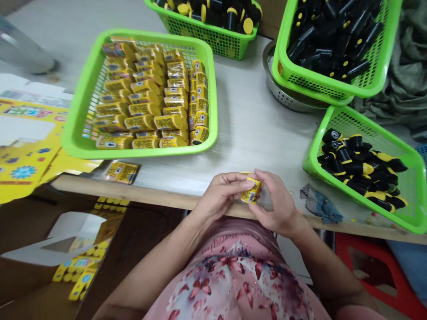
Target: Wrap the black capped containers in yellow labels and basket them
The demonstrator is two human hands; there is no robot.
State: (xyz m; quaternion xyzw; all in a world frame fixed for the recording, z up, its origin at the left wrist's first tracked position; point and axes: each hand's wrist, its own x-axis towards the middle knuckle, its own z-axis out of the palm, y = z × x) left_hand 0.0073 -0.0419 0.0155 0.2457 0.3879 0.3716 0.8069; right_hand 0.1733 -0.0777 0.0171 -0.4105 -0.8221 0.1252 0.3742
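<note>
A small yellow labelled cylinder (251, 194) is held between my two hands, above the table's front edge. My left hand (224, 190) pinches it from the left, with thumb and fingers at its upper part. My right hand (277, 201) grips it from the right, fingertips on its far side and thumb near its bottom. Up and to the left, a green basket (140, 154) holds rows of similar yellow cylinders (143, 122) in shiny wrap. A wrapped yellow pack (122, 172) lies on the table below that basket.
Black-and-yellow parts fill a green basket (370, 209) at the right and another (213, 41) at the back. A stacked green basket (333, 89) of black parts sits over a metal colander (283, 95). Blue-grey cloth (322, 205), yellow cardboard (36, 155) and an open carton (30, 280) flank me.
</note>
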